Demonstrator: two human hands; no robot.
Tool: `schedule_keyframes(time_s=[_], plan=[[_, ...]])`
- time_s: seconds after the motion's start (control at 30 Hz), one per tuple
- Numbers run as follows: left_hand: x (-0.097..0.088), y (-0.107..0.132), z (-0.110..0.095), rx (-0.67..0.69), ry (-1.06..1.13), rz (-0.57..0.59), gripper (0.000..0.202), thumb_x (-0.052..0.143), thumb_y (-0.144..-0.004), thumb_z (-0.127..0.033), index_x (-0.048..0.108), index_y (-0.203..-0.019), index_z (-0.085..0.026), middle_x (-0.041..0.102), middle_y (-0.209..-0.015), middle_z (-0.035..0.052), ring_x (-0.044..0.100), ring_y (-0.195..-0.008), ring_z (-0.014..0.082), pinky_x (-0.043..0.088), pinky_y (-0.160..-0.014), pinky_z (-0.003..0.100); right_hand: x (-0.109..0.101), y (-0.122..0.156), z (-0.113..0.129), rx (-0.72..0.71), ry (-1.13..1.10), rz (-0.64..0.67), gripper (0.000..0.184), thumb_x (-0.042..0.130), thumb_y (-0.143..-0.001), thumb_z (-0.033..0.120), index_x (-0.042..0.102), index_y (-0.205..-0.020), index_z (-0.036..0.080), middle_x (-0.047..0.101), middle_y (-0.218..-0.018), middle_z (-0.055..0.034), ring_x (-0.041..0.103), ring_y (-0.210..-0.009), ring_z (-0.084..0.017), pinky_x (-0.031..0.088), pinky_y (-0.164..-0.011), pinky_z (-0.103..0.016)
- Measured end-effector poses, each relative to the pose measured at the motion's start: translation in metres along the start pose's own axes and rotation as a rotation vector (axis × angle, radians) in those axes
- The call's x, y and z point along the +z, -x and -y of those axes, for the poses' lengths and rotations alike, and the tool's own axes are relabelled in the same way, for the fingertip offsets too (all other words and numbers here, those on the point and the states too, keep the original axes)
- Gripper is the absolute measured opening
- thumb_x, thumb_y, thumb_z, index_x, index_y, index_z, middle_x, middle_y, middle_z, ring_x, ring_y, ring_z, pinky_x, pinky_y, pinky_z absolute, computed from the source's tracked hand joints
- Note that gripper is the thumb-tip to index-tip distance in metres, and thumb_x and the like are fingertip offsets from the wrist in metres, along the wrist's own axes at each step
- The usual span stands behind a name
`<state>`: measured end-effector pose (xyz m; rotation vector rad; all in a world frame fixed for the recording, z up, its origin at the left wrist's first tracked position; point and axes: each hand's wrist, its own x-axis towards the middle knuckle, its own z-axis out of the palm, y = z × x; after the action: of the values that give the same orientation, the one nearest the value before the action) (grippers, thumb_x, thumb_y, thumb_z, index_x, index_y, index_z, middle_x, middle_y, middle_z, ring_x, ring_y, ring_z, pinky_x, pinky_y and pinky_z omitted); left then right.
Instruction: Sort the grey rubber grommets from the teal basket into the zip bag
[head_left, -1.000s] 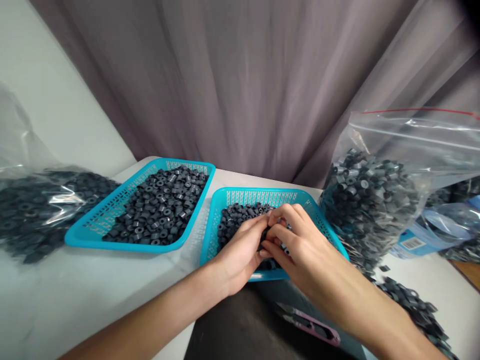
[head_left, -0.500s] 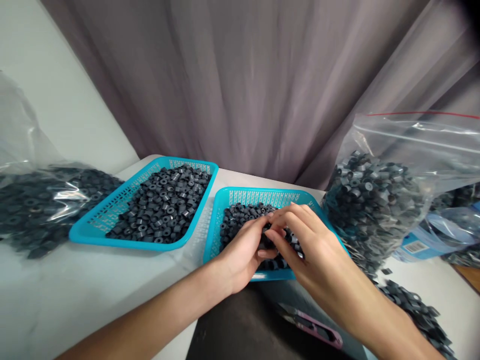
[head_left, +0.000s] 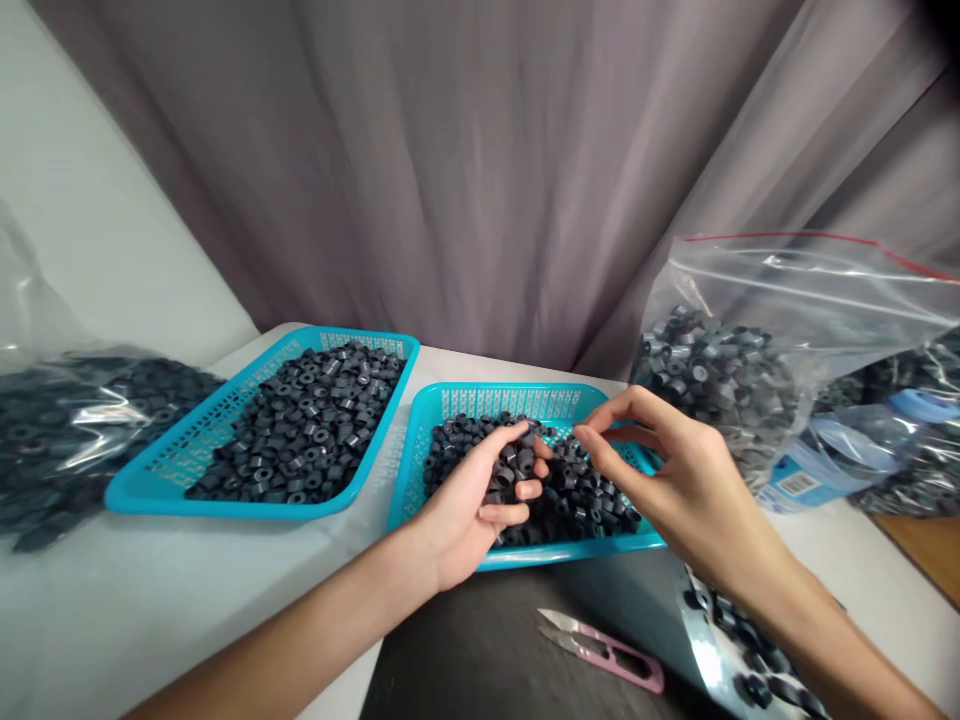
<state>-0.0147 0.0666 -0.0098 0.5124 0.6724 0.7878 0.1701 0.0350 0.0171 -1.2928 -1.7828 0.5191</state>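
Note:
Two turquoise plastic baskets hold small dark grey ring-shaped parts. My left hand (head_left: 472, 505) rests in the nearer right basket (head_left: 517, 400), its fingers curled round a small bunch of the rings (head_left: 514, 470). My right hand (head_left: 679, 480) hovers over the same basket's right side. Its thumb and forefinger are pinched together, and whether anything is between them I cannot make out. The left basket (head_left: 195, 490) is heaped with rings and neither hand touches it.
A large clear zip bag of rings (head_left: 720, 385) stands at the right, with further bags (head_left: 900, 450) behind it. Another bag of rings (head_left: 67, 430) lies at the far left. Pink thread snips (head_left: 600, 655) lie on a dark mat near me. Loose rings (head_left: 757, 670) lie under my right forearm. A grey curtain hangs behind.
My hands were together over the right basket; my right hand has drawn away to the right and lifted. My left hand stays, cupping rings. The view has shifted slightly.

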Motion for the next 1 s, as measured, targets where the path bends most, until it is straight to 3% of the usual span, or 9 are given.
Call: schedule_keyframes(time_s=[0.23, 0.37, 0.57, 0.8, 1.0], plan=[[0.007, 0.005, -0.003, 0.046, -0.083, 0.020, 0.020, 0.056, -0.094, -0.026, 0.066, -0.087, -0.010, 0.053, -0.077, 0.0016, 0.041, -0.049, 0.0017, 0.019, -0.031, 0.008, 0.017, -0.013, -0.038, 0.105, -0.406, 0.113, 0.028, 0.068, -0.088, 0.046, 0.061, -0.098, 0.020, 0.064, -0.098, -0.0053, 0.065, -0.082, -0.018, 0.061, -0.067, -0.031], [0.011, 0.008, -0.005, 0.044, -0.094, 0.010, 0.017, 0.056, -0.091, -0.022, 0.066, -0.085, -0.010, 0.055, -0.078, 0.0032, 0.044, -0.051, 0.0031, 0.020, -0.031, 0.009, 0.024, -0.015, -0.052, 0.174, -0.517, 0.208, 0.032, 0.069, -0.086, 0.049, 0.066, -0.099, 0.019, 0.069, -0.088, -0.0040, 0.067, -0.078, -0.018, 0.060, -0.076, -0.036], [0.012, 0.009, -0.003, 0.061, -0.142, 0.053, 0.018, 0.057, -0.089, -0.020, 0.071, -0.094, -0.010, 0.058, -0.082, 0.0051, 0.047, -0.055, 0.0050, 0.021, -0.033, 0.010, 0.029, -0.014, -0.061, 0.137, -0.562, 0.260, 0.028, 0.070, -0.086, 0.043, 0.070, -0.099, 0.018, 0.073, -0.093, -0.0045, 0.069, -0.087, -0.019, 0.054, -0.084, -0.034], [0.015, 0.010, -0.004, 0.054, -0.168, 0.019, 0.024, 0.054, -0.091, -0.021, 0.073, -0.100, -0.010, 0.060, -0.081, 0.0064, 0.049, -0.056, 0.0064, 0.021, -0.033, 0.012, 0.029, -0.015, -0.056, 0.215, -0.553, 0.292, 0.028, 0.070, -0.085, 0.045, 0.072, -0.093, 0.019, 0.074, -0.087, -0.0029, 0.068, -0.087, -0.020, 0.053, -0.086, -0.036], [0.016, 0.009, -0.004, 0.048, -0.145, 0.017, 0.023, 0.053, -0.094, -0.023, 0.072, -0.095, -0.009, 0.063, -0.081, 0.0076, 0.050, -0.054, 0.0062, 0.023, -0.033, 0.012, 0.025, -0.016, -0.057, 0.235, -0.506, 0.170, 0.033, 0.069, -0.084, 0.049, 0.073, -0.094, 0.019, 0.074, -0.093, -0.0056, 0.068, -0.087, -0.021, 0.052, -0.087, -0.038]])
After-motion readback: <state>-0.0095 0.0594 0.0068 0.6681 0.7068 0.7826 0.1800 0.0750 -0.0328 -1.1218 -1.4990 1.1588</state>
